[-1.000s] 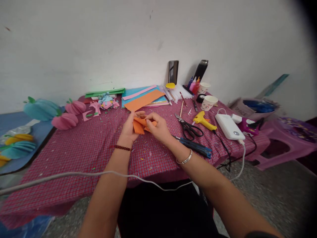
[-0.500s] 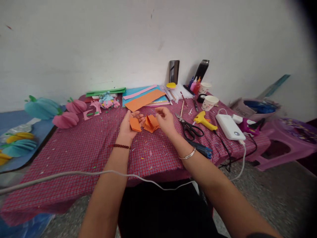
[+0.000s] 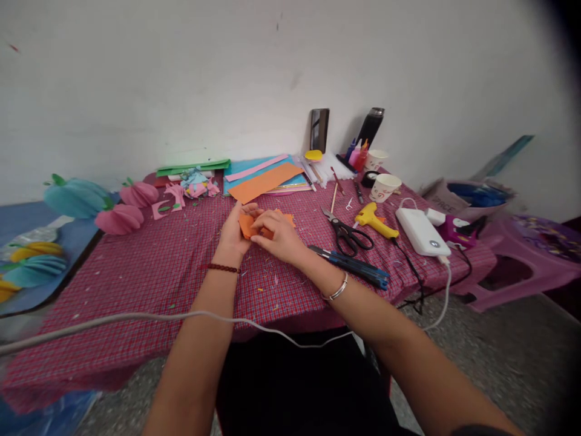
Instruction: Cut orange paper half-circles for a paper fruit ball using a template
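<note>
And here you are, both hands together in front of you, meeting over a small folded piece of orange paper. Your left hand has it clasped between thumb and fingers, palm turned inward. Your right hand reaches across to it, thumb and fingertips at the paper; whether they pinch it or merely touch, you can't tell from here, the fingers cover too much. Just beyond the right knuckles, more orange paper peeks out, mostly hidden by that hand.

Straight ahead of both hands lies a long flat strip of orange paper, slanting over blue sheets, with a narrow pink paper strip beyond it. Look right of your right hand: black-handled scissors, lying with their blades apart, then a yellow plastic glue gun, then a boxy white device with a cable. Nearer, beside your right wrist, a long blue-and-black tool lies slantwise. Well off to the left of your left hand sit two pink paper pumpkins, side by side on the red checked tablecloth (quite a sprinkle of tiny paper bits there, too, below your hands).
</note>
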`<state>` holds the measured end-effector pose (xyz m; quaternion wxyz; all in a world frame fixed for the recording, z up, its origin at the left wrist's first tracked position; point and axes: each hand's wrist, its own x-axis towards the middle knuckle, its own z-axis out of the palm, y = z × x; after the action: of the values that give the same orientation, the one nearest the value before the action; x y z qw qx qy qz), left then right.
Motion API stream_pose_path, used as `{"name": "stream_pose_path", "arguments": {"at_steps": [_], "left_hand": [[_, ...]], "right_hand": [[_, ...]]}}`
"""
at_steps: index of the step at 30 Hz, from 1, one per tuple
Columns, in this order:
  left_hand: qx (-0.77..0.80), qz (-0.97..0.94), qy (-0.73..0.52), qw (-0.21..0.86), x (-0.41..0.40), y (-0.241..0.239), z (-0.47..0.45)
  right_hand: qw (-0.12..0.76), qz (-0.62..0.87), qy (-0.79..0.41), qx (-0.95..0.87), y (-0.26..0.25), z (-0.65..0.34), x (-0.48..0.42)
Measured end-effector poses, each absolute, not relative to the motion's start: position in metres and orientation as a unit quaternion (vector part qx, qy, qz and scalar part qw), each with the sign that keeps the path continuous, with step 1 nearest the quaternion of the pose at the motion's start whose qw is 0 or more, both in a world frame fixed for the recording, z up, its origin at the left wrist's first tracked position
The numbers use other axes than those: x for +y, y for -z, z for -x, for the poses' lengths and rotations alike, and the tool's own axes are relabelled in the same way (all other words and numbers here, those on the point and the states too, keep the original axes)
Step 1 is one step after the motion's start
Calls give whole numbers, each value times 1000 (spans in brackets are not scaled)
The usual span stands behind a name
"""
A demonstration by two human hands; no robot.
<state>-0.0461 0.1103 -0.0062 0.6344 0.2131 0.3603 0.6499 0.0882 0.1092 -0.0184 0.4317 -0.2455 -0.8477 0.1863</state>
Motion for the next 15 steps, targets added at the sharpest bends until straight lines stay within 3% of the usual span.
{"name": "stream_pose_path", "arguments": {"at_steps": [10, 15], "left_hand": [[362, -214, -647, 636, 110, 6, 44], [376, -198, -642, 638, 112, 10, 45]], "right_hand": [[459, 257, -193, -828, 20, -87, 111], [505, 317, -313, -739, 27, -83, 117]]}}
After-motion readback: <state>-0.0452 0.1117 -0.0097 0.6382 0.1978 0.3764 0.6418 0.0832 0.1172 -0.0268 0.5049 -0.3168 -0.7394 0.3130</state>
